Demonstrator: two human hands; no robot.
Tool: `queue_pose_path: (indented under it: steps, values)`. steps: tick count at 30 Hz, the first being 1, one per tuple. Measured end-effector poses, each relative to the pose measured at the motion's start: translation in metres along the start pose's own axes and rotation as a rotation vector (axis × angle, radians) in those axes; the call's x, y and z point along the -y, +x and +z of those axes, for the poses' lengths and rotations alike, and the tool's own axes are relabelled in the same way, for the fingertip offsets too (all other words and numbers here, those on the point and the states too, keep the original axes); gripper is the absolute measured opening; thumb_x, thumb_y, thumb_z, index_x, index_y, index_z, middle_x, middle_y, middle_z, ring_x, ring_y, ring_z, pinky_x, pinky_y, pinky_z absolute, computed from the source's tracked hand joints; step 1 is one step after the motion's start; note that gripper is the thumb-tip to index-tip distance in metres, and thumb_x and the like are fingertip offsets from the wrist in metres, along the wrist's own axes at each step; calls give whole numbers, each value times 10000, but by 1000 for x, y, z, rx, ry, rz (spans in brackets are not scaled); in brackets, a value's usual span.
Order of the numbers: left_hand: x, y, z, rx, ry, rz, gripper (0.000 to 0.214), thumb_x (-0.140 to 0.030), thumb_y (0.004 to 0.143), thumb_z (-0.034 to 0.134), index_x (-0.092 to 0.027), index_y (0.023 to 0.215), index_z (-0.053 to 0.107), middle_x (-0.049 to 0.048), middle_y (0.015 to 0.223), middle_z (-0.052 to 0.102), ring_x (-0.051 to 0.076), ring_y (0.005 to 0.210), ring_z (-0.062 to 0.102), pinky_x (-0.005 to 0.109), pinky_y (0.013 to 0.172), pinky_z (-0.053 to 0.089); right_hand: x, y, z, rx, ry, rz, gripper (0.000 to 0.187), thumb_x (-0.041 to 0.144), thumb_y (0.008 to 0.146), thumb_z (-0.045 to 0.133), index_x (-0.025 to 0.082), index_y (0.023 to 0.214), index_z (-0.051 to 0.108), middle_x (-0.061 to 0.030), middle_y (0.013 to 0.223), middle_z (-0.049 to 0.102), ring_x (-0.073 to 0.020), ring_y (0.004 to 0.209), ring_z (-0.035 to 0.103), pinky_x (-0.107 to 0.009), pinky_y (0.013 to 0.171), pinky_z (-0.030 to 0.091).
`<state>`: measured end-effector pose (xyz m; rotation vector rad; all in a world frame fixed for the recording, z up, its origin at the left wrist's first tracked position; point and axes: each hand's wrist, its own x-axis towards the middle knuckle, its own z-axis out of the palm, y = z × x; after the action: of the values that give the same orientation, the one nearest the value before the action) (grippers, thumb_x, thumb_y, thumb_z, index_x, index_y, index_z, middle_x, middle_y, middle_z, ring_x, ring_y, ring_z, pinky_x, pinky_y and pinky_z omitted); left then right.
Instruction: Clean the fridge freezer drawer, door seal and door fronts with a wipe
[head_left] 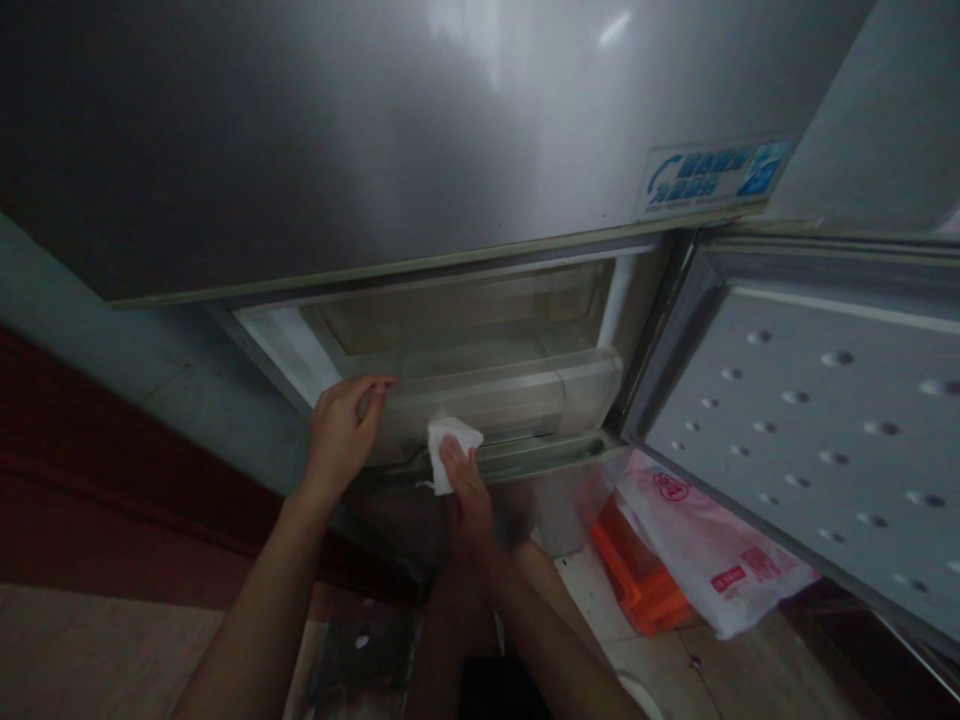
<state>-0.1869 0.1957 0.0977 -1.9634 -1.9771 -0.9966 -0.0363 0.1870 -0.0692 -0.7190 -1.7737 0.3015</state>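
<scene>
A see-through freezer drawer [517, 395] sits in the lower compartment of a silver fridge [360, 140]. My left hand [346, 425] is at the drawer's left end, fingers bent over its top edge and thumb on the near side. With my right hand [466, 485] I press a folded white tissue [442, 452] against the lower part of the drawer front, just above the compartment's bottom ledge [525, 457]. The fingers lie over the tissue and hide part of it.
The freezer door [810, 430] stands wide open on the right, its inner panel dotted with bumps. Under it lie a white plastic bag [697, 540] with red print and an orange container [637, 580]. A dark red wooden panel [150, 500] borders the left side.
</scene>
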Motion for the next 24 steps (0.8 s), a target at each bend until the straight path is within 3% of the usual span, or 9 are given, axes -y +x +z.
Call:
queue_pose_path:
  steps: [4, 7, 11, 17, 20, 24]
  values:
    - [1, 0, 1, -10, 14, 12, 361, -376, 953, 364, -226, 1022, 685, 68, 1033, 732, 259, 1014, 652, 404, 918, 461, 16, -7, -28, -403, 159, 384, 497, 227, 988, 280, 198, 1477, 364, -95, 1452, 473, -199, 1363, 431, -399, 1079, 450]
    - [2, -1, 1, -13, 9, 22, 351, -371, 952, 373, -229, 1019, 687, 69, 1035, 732, 261, 1016, 652, 404, 919, 460, 14, -11, -40, -565, 153, 526, 483, 254, 985, 308, 186, 1453, 407, -100, 1462, 459, -220, 1382, 404, -447, 1106, 417]
    - [2, -1, 1, -21, 11, 20, 347, -365, 955, 373, -236, 1017, 688, 67, 1036, 730, 264, 1021, 648, 420, 929, 454, -9, -1, -39, -571, 79, 434, 490, 250, 988, 287, 181, 1462, 390, -106, 1462, 460, -207, 1397, 382, -463, 1129, 391]
    - [0, -1, 1, -12, 13, 26, 365, -374, 956, 368, -211, 1023, 688, 77, 1032, 732, 266, 1011, 652, 420, 919, 458, -50, 29, -19, -526, -43, 261, 502, 226, 982, 248, 142, 1449, 411, -141, 1443, 475, -223, 1370, 424, -484, 1125, 386]
    - [1, -1, 1, -18, 18, 24, 370, -377, 956, 367, -204, 1019, 688, 75, 1025, 734, 264, 1003, 654, 417, 917, 459, -57, 38, -8, -522, -92, 202, 521, 189, 968, 238, 139, 1464, 389, -140, 1423, 500, -236, 1413, 352, -511, 1139, 353]
    - [3, -2, 3, -38, 45, 28, 375, -377, 953, 361, -209, 1014, 692, 76, 1013, 733, 267, 987, 655, 419, 904, 465, -50, 48, 3, -486, -141, 44, 606, 85, 933, 212, 221, 1523, 235, -76, 1510, 393, -206, 1464, 219, -526, 1161, 305]
